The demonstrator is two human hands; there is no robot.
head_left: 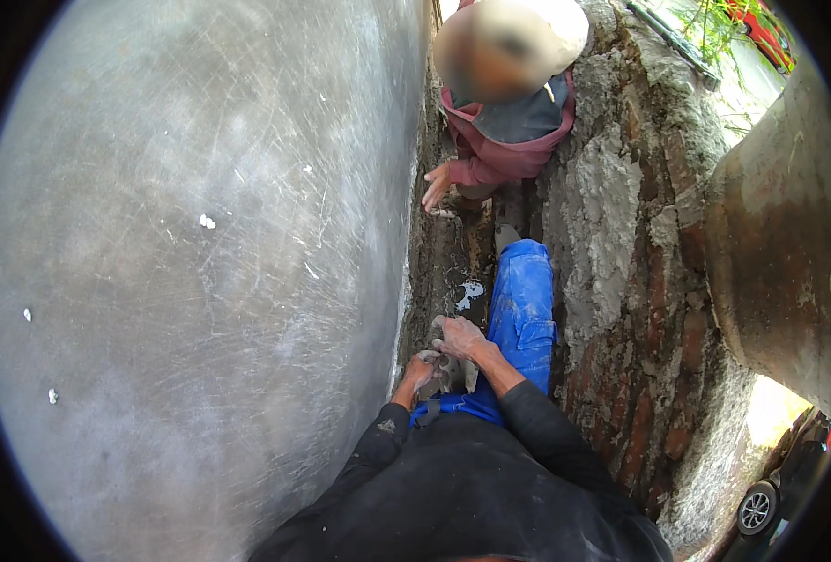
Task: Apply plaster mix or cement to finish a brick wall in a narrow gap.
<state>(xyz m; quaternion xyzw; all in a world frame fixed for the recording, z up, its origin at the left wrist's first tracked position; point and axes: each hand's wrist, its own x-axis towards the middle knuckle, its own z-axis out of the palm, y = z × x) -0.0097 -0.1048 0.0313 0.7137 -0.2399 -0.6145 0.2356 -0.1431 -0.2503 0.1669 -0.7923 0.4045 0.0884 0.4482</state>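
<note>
My left hand (419, 370) and my right hand (462, 339) are close together, in front of my waist and beside the grey wall. Grey dust or mortar coats the fingers of both. Each hand has its fingers curled inward, and the fingertips nearly meet. Whatever may be between them is too small and too dark to make out. Just beyond my right hand, a pale whitish patch (470, 295) lies on the dirty ledge (446, 258). My leg in blue trousers (525, 290) stretches forward along this ledge.
A smooth grey wall (200, 309) rises close on the left, with small white lumps (207, 222) on it. Ahead crouches a co-worker in a maroon top (519, 155), one hand (437, 185) held out. Rough brick and mortar (636, 281) and a rounded concrete column (781, 244) border the right.
</note>
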